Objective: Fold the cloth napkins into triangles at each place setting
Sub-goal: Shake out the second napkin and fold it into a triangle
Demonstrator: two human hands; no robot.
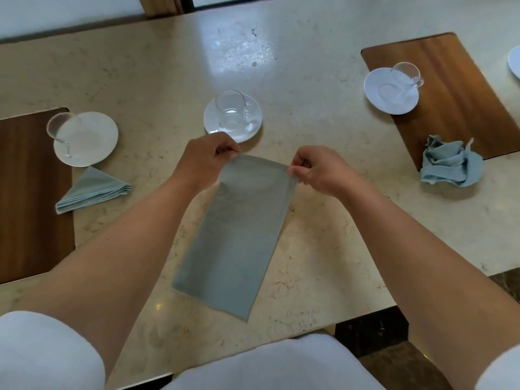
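Three napkins: one pale blue-grey rectangular cloth napkin [233, 243] is lying lengthwise on the beige marble table [295, 52] directly before the person, its near end resting flat and its far short edge being held up; one folded triangular blue-grey napkin [95, 190] is resting at the left setting, overlapping the edge of the dark wooden left placemat [31, 198]; one crumpled blue-grey napkin [450, 164] is sitting at the near corner of the brown wooden right placemat [455, 108]
Left hand [206, 156]: is pinching the far left corner of the rectangular napkin between thumb and curled fingers; the grip is narrow and closed on cloth
Right hand [318, 170]: is pinching the far right corner in the same way; the edge between the two hands is being kept taut
Step in hand: judged to be the middle setting's fold, with the strip being straightened before a diagonal crease is made
Next move: is likely calling for one held corner to be carried across to the opposite long edge, edges being matched before pressing; slack or skew would be spoiling the triangle
Progress: roughly one of three visible napkins is appearing finished; the crumpled one is awaiting its turn
Nearby ware: a clear glass cup [231, 114] is standing on a round white saucer [253, 128] just beyond the hands
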